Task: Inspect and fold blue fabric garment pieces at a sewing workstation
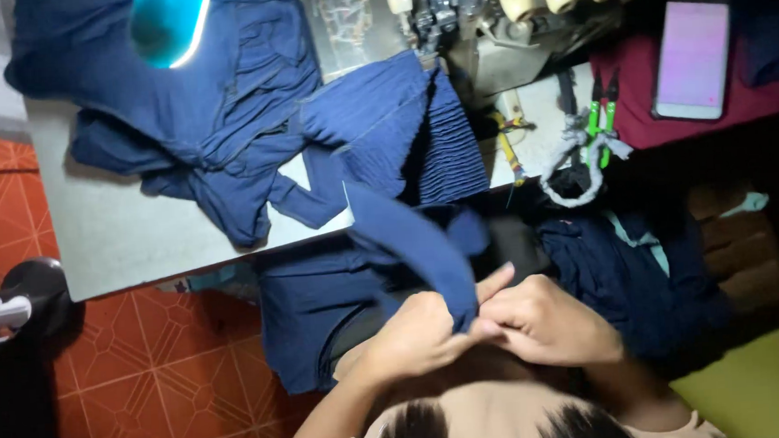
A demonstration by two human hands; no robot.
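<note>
Both hands meet close to my body and pinch the end of a navy blue fabric strip. My left hand grips it from the left, my right hand from the right, forefinger raised. The strip runs up to a pleated navy garment lying on the white sewing table. More navy cloth is heaped at the table's back left, and some hangs over my lap.
A sewing machine with thread cones stands at the table's back. A phone lies on maroon cloth at right. Green-handled snips and a white cord loop sit nearby. Orange tiled floor lies to the left.
</note>
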